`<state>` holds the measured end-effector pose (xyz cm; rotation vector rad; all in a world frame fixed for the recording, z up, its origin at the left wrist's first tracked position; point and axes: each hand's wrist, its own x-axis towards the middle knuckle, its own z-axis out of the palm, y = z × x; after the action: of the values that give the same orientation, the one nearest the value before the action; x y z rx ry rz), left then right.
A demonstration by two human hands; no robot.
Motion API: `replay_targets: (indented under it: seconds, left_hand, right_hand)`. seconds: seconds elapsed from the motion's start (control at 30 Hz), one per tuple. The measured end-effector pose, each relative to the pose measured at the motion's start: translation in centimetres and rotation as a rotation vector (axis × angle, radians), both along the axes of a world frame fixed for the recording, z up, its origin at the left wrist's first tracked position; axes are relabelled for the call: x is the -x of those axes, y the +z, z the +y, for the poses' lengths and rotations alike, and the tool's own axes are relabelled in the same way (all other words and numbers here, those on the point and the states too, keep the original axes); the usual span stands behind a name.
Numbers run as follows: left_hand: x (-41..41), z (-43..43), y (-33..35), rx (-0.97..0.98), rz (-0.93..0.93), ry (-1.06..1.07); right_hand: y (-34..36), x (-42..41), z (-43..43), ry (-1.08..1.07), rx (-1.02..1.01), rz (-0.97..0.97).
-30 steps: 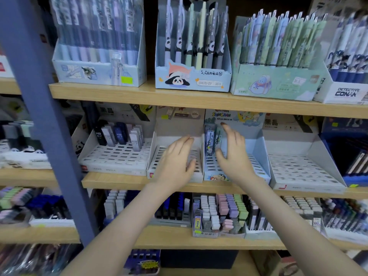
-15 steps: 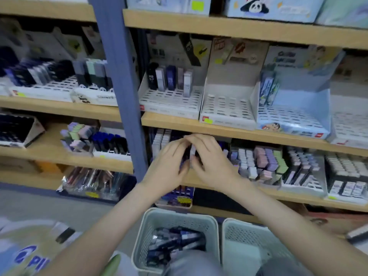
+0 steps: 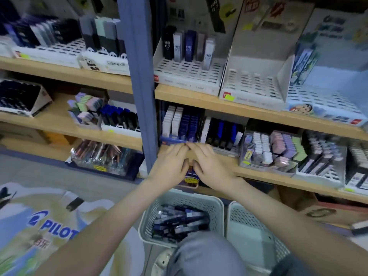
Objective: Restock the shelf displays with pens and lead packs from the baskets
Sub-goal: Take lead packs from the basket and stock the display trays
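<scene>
Blue cardboard formed the front lip of the display tray [image 3: 171, 139] on the lower shelf [image 3: 258, 175]. There our left hand [image 3: 169, 168] and right hand [image 3: 210, 168] met side by side, fingers reaching forward and only slightly bent, tips at the lip and almost touching each other; through the blur we could not tell whether they pinched anything between them. White and dark blue lead packs [image 3: 180, 124] stood upright in the tray just behind our fingertips, while dark loose stock [image 3: 179, 222] lay heaped in the pale green basket [image 3: 148, 220] below our wrists, beside a second basket [image 3: 235, 214].
</scene>
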<state>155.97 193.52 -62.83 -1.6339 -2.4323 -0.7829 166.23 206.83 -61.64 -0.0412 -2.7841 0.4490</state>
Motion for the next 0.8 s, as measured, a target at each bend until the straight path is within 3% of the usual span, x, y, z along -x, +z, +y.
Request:
replay_targets:
  seconds: [0.27,0.57,0.8]
  left_hand:
    - [-3.4,-7.0,-16.5,0.390,-0.213,0.010]
    - [-3.0,-9.0,-24.6,0.523,-0.169,-0.058]
    - [-3.1,-7.6,-26.9,0.476,-0.152,-0.057]
  right_hand:
    - [-17.4,-4.1,-2.6,0.090,-0.212,-0.703]
    - [-30.2,-5.4,-3.9,0.233,-0.273,-0.981]
    - [-33.3,-5.7,-3.5,0.285,-0.313,-0.656]
